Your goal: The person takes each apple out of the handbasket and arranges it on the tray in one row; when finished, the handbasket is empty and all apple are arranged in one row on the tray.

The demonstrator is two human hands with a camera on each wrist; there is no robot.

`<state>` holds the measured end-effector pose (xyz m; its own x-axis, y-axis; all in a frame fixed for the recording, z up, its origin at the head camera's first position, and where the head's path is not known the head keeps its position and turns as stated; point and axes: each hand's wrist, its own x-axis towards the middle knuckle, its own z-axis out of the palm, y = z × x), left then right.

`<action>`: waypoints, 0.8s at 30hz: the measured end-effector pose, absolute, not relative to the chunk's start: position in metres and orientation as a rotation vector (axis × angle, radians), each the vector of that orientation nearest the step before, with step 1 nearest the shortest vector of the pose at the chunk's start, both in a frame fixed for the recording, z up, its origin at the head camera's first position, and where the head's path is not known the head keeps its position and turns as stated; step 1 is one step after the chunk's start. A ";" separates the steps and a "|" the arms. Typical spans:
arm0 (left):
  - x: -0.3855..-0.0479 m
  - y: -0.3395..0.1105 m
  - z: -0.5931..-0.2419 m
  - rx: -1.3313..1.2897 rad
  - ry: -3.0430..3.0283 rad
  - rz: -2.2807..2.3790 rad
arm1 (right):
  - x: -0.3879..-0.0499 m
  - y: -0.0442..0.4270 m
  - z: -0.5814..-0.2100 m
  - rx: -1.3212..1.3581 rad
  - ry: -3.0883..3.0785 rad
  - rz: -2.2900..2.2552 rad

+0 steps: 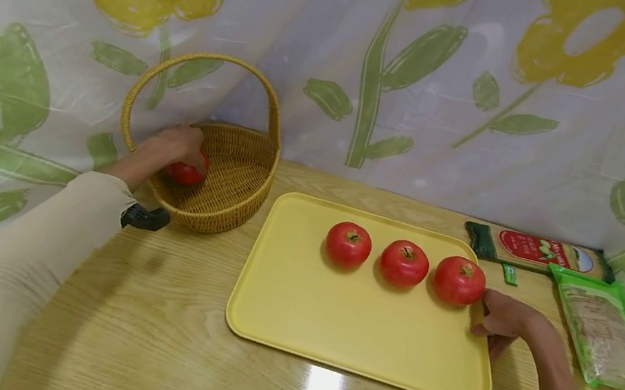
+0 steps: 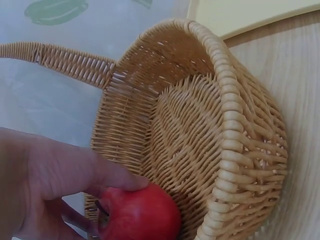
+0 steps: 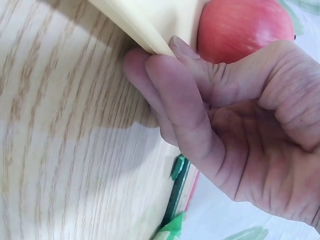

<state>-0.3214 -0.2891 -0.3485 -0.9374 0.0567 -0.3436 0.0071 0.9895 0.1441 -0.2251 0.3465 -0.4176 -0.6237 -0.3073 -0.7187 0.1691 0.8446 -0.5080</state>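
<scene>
My left hand [image 1: 180,145] reaches into a wicker basket [image 1: 231,208] and holds a red apple [image 2: 145,215] low against its inner side. Thumb and fingers lie on either side of that apple in the left wrist view. With thumb and fingertips, my right hand [image 1: 506,320] pinches the right rim of a yellow tray [image 1: 353,321]; the right wrist view shows the rim between them. Three red apples stand in a row on the tray: a left one [image 1: 348,246], a middle one [image 1: 404,264] and a right one [image 1: 460,281] close to my right hand.
Behind the tray's right corner lies a dark green and brown packet [image 1: 541,253], with a small green piece [image 1: 510,274] before it. A green-edged clear bag [image 1: 608,331] lies at the far right. A flowered cloth [image 1: 417,102] hangs behind the wooden table [image 1: 168,337].
</scene>
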 end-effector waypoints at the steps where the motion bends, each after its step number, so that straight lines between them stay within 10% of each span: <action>1: -0.321 -0.289 -0.348 0.042 2.774 0.205 | -0.225 0.347 -0.417 -0.099 2.139 -0.685; 24: -0.318 -0.271 -0.330 0.114 2.861 0.182 | -0.227 0.347 -0.418 -0.105 2.143 -0.667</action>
<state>-0.3185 -0.2706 -0.3303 -0.9599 0.0948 -0.2639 0.0606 0.9890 0.1348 -0.2270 0.3467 -0.4178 -0.6218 -0.3039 -0.7218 0.1593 0.8533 -0.4965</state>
